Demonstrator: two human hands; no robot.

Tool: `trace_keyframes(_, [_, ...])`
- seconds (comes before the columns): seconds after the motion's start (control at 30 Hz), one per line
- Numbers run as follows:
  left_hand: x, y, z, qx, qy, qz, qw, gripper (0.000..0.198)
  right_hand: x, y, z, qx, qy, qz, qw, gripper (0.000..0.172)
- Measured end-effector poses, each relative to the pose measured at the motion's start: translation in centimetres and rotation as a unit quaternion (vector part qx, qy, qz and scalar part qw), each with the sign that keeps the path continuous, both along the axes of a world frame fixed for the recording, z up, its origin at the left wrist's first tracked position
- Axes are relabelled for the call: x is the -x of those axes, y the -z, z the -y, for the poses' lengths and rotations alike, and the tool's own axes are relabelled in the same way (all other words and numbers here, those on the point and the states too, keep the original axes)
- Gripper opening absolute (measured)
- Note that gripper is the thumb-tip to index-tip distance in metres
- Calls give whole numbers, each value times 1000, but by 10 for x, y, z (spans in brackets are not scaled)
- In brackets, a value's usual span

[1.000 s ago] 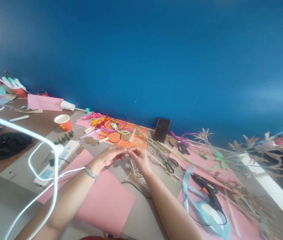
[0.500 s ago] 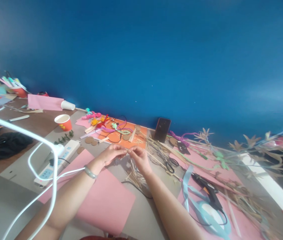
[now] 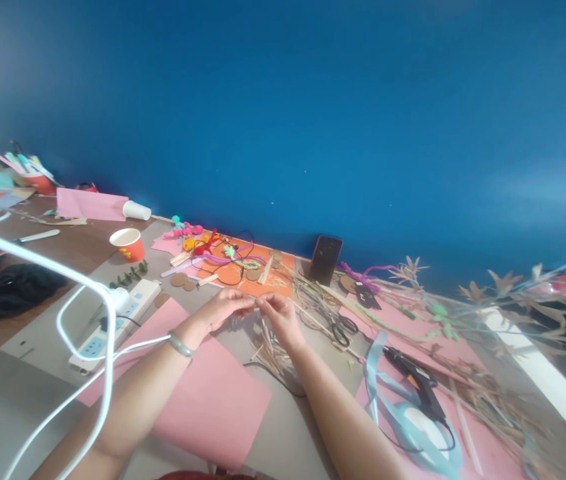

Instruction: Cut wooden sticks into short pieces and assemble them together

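My left hand [image 3: 227, 309] and my right hand [image 3: 277, 313] meet fingertip to fingertip above the middle of the table. Both are closed in a pinch, thumbs against the fingers. Whatever sits between the fingertips is too small to make out. Under and just beyond my right hand lies a loose heap of dry straw-like strips [image 3: 271, 359]. A pink paper sheet [image 3: 213, 400] spreads below my left wrist, which wears a pale bangle [image 3: 181, 344].
A power strip [image 3: 117, 320] with a white cable [image 3: 111, 333] is at left, near an orange paper cup [image 3: 127, 245]. Scissors [image 3: 343, 329], a phone [image 3: 325, 260], a black glue gun [image 3: 415, 383] and blue ribbon [image 3: 403, 423] lie right. A blue wall [image 3: 283, 120] stands behind.
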State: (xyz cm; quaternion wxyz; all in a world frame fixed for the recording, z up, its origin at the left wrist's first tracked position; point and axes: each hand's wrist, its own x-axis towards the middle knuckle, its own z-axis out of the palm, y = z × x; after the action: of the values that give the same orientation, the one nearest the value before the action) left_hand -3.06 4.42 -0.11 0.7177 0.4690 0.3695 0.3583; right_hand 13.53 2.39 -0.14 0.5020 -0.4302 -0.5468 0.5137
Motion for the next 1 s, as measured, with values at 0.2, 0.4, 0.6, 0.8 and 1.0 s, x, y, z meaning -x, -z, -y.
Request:
trace_keyframes(0.2, [-2,3,0,-22,-16,-25,999,29,0,5,-2,-40,44,84,995,25])
trace_keyframes(0.4, [1,6,-1,-86,-33,-87,992,31,-1,3,0,-91,56,157,982,27])
trace_keyframes(0.6, [4,7,-3,-138,-52,-148,978,27,0,6,0,-108,63,176,976,25])
trace_keyframes(0.8, [22,17,-23,-302,-217,-300,879,14,-7,-1,-4,-127,125,148,973,21])
trace_keyframes(1.0, [33,30,-36,-358,-258,-367,819,8,-14,-23,-3,-188,176,181,949,19])
